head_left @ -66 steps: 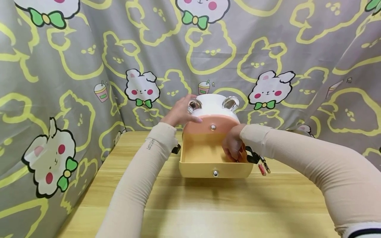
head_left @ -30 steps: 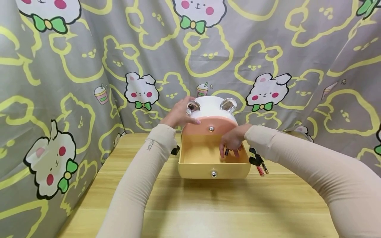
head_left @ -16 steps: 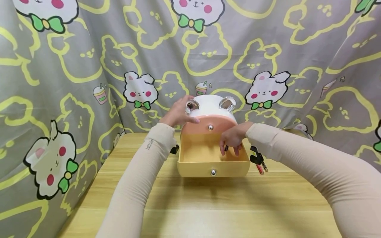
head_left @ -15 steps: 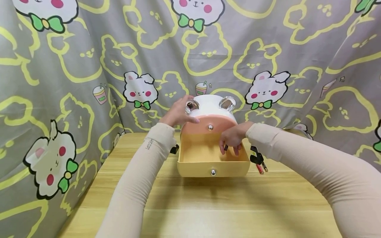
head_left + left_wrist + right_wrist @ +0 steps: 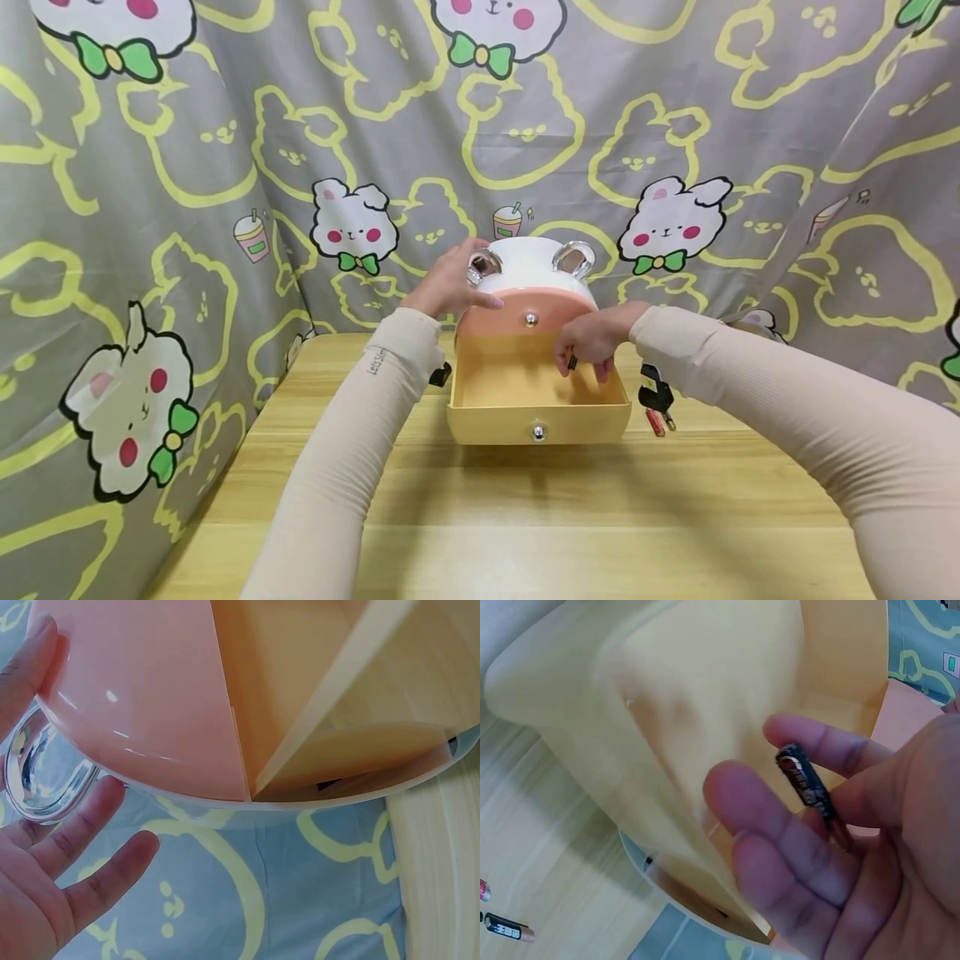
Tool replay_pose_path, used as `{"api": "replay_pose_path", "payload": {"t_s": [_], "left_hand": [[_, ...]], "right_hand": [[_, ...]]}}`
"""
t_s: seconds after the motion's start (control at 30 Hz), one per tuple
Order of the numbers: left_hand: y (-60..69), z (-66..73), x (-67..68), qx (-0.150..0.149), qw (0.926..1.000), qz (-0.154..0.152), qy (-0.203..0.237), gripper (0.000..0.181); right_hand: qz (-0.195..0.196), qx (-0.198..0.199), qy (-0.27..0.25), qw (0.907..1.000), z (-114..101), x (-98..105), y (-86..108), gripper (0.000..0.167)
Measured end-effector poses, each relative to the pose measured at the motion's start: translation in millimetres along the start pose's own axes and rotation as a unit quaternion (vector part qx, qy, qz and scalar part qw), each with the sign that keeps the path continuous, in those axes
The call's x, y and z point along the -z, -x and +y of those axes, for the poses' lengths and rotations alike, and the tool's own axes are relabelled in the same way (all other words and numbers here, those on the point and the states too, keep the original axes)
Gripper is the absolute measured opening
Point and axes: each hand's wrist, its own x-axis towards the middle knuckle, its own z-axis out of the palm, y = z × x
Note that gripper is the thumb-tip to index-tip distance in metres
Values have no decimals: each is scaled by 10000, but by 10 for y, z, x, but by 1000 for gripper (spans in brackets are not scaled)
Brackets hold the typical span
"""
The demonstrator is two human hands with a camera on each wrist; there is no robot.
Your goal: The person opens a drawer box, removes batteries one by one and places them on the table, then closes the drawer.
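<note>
Right hand [image 5: 594,340] holds one battery [image 5: 804,782] over one drawer [image 5: 495,425]; left hand [image 5: 447,285], spread wide, touches one box [image 5: 525,260]; two batteries [image 5: 656,423] lie on the surface [image 5: 540,521].

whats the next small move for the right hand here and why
Probably lift the held battery rightward over the side of the yellow drawer and onto the table: the right hand holds it at the open drawer, and a red battery and a black-and-copper battery lie out there, suggesting a gathering spot.

Left arm [image 5: 352,450] and right arm [image 5: 772,392] reach forward — left grip [image 5: 447,282] spread, thumb [image 5: 24,671] apart; right grip [image 5: 596,335] with fingers [image 5: 742,795] bent, pinching.
</note>
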Motion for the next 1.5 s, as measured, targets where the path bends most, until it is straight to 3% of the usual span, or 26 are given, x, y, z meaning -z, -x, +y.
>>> {"api": "replay_pose_path", "payload": {"t_s": [0.43, 0.57, 0.77, 0.97, 1.17, 1.33, 1.5], "left_hand": [[-12, 5, 4, 146, 9999, -2, 67, 102], [-11, 5, -2, 169, 9998, -5, 79, 102], [-6, -1, -2, 234, 9997, -1, 37, 101], [1, 11, 3, 211, 9998, -20, 28, 101], [7, 11, 6, 152, 9999, 13, 22, 100], [7, 14, 11, 205, 9998, 9, 51, 101], [-2, 12, -1, 225, 9997, -40, 61, 100]], "right_hand": [[395, 410, 101, 9983, 71, 20, 127, 13], [448, 719, 103, 9964, 120, 10, 153, 17], [759, 912, -77, 9929, 166, -5, 195, 8], [1058, 1107, -62, 9882, 229, -4, 264, 13], [1546, 1473, 125, 9769, 296, -2, 362, 14], [1972, 1887, 348, 9614, 376, -1, 416, 10], [2375, 2044, 738, 9468, 454, -32, 430, 14]]}}
